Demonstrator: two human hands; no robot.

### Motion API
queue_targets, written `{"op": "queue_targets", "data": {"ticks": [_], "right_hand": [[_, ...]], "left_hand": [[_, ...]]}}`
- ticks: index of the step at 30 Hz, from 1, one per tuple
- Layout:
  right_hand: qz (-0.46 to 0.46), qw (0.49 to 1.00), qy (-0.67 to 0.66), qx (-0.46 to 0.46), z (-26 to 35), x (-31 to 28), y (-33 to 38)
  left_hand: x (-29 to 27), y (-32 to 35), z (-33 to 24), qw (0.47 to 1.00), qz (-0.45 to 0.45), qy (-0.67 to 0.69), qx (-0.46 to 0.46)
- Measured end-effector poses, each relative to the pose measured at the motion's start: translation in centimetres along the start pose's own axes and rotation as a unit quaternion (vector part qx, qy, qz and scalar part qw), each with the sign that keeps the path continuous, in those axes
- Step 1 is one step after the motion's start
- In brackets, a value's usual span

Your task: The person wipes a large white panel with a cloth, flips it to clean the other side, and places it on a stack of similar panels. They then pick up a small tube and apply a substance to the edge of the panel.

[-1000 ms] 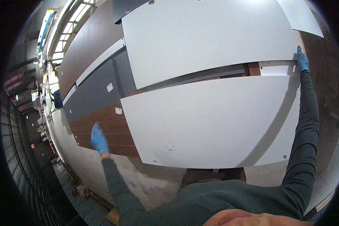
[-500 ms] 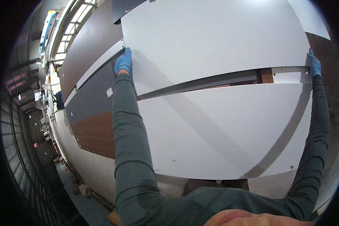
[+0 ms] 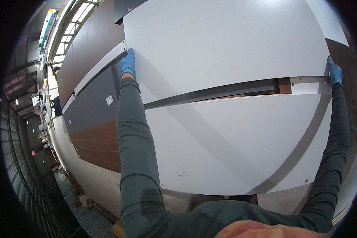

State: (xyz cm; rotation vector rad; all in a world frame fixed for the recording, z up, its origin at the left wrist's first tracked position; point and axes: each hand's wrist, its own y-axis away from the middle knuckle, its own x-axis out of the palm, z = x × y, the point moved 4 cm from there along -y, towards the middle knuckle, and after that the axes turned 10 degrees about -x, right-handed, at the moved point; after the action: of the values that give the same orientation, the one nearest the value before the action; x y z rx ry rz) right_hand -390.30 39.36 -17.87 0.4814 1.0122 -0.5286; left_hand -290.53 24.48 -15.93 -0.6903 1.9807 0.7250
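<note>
A large white panel (image 3: 226, 43) spans the space in front of me, held at its two short sides. My left hand (image 3: 128, 63), in a blue glove, closes on its left edge. The blue-gloved right hand (image 3: 335, 71) grips the opposite edge close to the near corner. Fingers on both sides are partly hidden by the panel's edge. Closer to me lies a second white panel (image 3: 234, 139), with a small mark and holes near its front edge. Between the two panels runs a narrow gap, showing dark and brown strips and a white strip with holes (image 3: 305, 87).
Left of the panels lie a grey board with a label (image 3: 93, 99), wood-brown boards (image 3: 95, 141), a narrow white strip (image 3: 101, 65) and a large brown panel (image 3: 87, 47). A dark brown surface (image 3: 351, 79) is at the right. Windows and workshop clutter appear far left.
The view has shifted slightly, so the panels sit a little lower in the picture. Both hands keep the same hold on the far white panel, with no clear movement against it.
</note>
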Motion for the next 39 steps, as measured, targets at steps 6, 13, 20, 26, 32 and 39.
{"op": "queue_targets", "data": {"ticks": [6, 13, 20, 26, 32, 39], "right_hand": [[-0.008, 0.999, 0.053, 0.001, 0.3, -0.4, 0.1], [-0.039, 0.996, 0.085, -0.001, 1.2, -0.8, 0.9], [-0.087, 0.994, 0.063, 0.003, 1.6, -3.5, 1.8], [-0.087, 0.996, -0.019, 0.021, 1.7, -8.2, 3.0], [-0.069, 0.974, -0.175, -0.126, 3.8, -14.1, 7.4], [-0.096, 0.964, -0.040, -0.245, 1.7, -18.0, 16.6]], "left_hand": [[-0.5, 0.6, -0.9, 0.998, -0.020, -0.048, 0.022], [-0.5, 0.6, -0.3, 1.000, -0.014, -0.006, -0.003], [-0.6, 1.0, -0.1, 0.999, -0.007, 0.027, -0.025], [-0.1, -0.7, 0.8, 1.000, 0.005, -0.006, 0.002], [0.3, -3.1, 1.6, 0.997, 0.043, 0.045, -0.034], [-5.3, 0.7, 1.5, 0.983, 0.068, 0.169, -0.013]]}}
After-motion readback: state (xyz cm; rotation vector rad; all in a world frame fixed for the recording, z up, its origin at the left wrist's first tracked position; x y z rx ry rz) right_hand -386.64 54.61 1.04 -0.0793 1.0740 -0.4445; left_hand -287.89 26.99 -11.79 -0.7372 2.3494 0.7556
